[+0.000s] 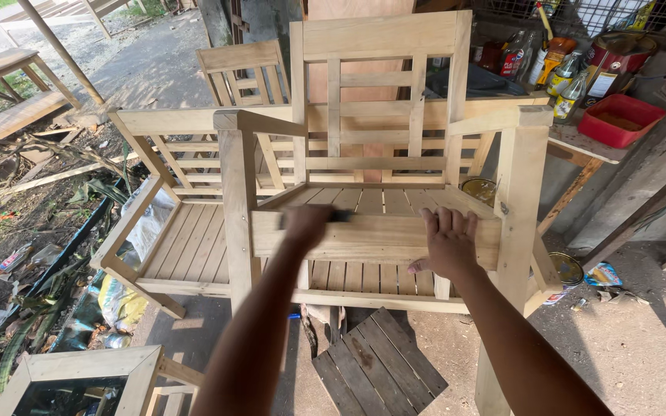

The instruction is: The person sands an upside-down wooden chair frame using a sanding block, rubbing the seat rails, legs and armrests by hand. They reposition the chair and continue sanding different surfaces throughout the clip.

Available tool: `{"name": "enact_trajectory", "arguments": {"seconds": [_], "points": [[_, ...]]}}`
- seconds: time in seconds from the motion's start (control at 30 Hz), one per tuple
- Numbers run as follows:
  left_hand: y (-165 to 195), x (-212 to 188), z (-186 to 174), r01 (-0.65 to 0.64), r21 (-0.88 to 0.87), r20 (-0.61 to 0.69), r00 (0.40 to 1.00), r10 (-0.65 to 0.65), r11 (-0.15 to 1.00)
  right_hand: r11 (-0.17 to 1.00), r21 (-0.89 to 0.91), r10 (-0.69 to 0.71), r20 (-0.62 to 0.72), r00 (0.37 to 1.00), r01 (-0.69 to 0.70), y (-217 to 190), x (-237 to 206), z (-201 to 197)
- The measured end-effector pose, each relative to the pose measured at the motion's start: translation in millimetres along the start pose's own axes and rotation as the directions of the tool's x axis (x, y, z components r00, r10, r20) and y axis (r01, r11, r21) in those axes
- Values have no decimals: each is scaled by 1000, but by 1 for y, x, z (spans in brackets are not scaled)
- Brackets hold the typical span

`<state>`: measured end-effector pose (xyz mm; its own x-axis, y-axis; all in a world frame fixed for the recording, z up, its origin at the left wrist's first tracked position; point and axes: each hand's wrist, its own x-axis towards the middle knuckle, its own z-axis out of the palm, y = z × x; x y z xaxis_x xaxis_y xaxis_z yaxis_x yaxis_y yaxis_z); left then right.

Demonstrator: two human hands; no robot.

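While the camera looks down from the person's head, two bare arms reach forward to an unfinished pale wooden armchair (379, 139) that stands on another wooden frame. The left hand (307, 223) is blurred; its fingers are curled around a dark brush (338, 216), whose tip pokes out to the right and lies against the top of the chair's front rail (371, 235). The right hand (449, 243) rests flat on that same rail, fingers spread and loose, gripping nothing, with the thumb hanging over the front edge. The chair has a slatted seat, a ladder-style back and square arm posts.

To the left, just beside and partly behind the chair, sits a wider slatted bench (186, 239) of the same bare wood. Below the chair, a dark slatted panel (379, 366) lies on the ground. At the upper right, a rough table (580, 142) holds a red plastic tub (620, 119), several bottles (564, 77) and a large tin can (614, 58). A round tin lid (566, 270) lies near the chair's right front leg. Leaves, scrap timber and plastic bags litter the ground at far left.
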<state>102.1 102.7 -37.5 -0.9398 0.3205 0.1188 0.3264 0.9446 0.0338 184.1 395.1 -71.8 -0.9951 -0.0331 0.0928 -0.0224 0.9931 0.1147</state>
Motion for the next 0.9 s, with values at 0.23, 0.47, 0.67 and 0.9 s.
{"name": "enact_trajectory", "arguments": {"seconds": [0.23, 0.47, 0.67, 0.9], "points": [[24, 27, 2, -192, -183, 69, 976, 207, 964, 997, 73, 29, -48, 998, -25, -1, -2, 0], [-77, 4, -5, -56, -50, -53, 997, 54, 997, 1000, 18, 18, -27, 999, -17, -2, -3, 1], [58, 19, 15, -67, -66, 126, 989, 75, 996, 1000, 12, 28, 11, 1000, -28, -1, 0, -1], [33, -2, 26, -136, -93, -132, 984, 124, 986, 994, 110, 21, -74, 997, -13, 3, -4, 2]]}}
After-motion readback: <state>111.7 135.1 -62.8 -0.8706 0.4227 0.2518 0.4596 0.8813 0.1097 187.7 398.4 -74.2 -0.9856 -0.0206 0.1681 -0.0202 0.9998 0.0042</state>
